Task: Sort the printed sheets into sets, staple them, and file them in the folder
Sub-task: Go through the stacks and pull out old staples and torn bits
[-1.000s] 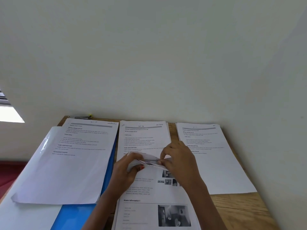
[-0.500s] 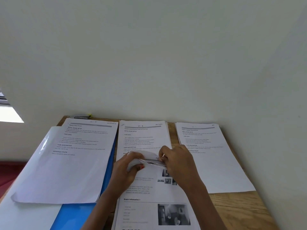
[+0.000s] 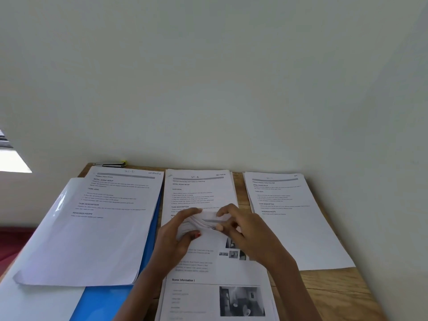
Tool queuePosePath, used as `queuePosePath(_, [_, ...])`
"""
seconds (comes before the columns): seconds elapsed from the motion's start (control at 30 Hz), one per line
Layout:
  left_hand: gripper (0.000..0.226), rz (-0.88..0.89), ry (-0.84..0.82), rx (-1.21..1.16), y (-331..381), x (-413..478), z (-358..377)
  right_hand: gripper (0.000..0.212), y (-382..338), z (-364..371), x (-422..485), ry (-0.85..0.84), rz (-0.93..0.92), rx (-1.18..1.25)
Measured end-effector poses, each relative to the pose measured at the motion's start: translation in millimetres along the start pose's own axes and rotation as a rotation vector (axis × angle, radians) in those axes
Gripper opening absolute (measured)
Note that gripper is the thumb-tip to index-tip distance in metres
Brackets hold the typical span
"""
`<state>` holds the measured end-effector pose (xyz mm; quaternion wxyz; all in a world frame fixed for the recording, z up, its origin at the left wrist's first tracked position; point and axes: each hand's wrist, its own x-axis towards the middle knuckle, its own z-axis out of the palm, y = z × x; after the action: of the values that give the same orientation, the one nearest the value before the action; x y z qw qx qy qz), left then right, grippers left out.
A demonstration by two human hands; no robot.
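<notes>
Head view looks down on both hands meeting above the middle pile [image 3: 199, 191]. The left hand [image 3: 176, 237] is wrapped round the left end of a curled bundle of sheets [image 3: 208, 220], thumb below and fingers over the top, while the right hand [image 3: 250, 237] pinches its right end. The step seems to be sorting. To do it well, peel off one sheet at a time, read its section heading, and lay it square on the matching pile, keeping the left grip firm so the rest do not fan out. The bundle is white, printed and bowed upward, with its edges splayed. The left pile [image 3: 104, 216] lies on the blue folder [image 3: 104, 302], the right pile [image 3: 289, 223] on the counter [image 3: 335, 293], and the stapler [image 3: 113, 164] sits by the wall.
</notes>
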<state>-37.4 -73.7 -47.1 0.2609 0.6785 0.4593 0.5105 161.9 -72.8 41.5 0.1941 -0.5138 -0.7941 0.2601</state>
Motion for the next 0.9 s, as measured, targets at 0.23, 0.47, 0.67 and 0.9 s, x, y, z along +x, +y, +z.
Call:
queuePosePath(0.23, [0.031, 0.068, -0.025, 0.017, 10, 3, -5, 0.059, 4, 8, 9, 0.086, 0.035, -0.282])
queuePosePath(0.47, [0.038, 0.117, -0.015, -0.031, 34, 0, -9, 0.025, 11, 2, 6, 0.134, -0.01, -0.223])
queuePosePath(0.67, [0.091, -0.241, -0.099, -0.315, 38, 6, -16, 0.026, 3, -13, -2, 0.108, -0.03, -0.211])
queuePosePath(0.9, [0.073, -0.442, -0.31, -0.438, 56, 9, -25, 0.043, -10, -41, -10, 0.347, -0.086, -0.123])
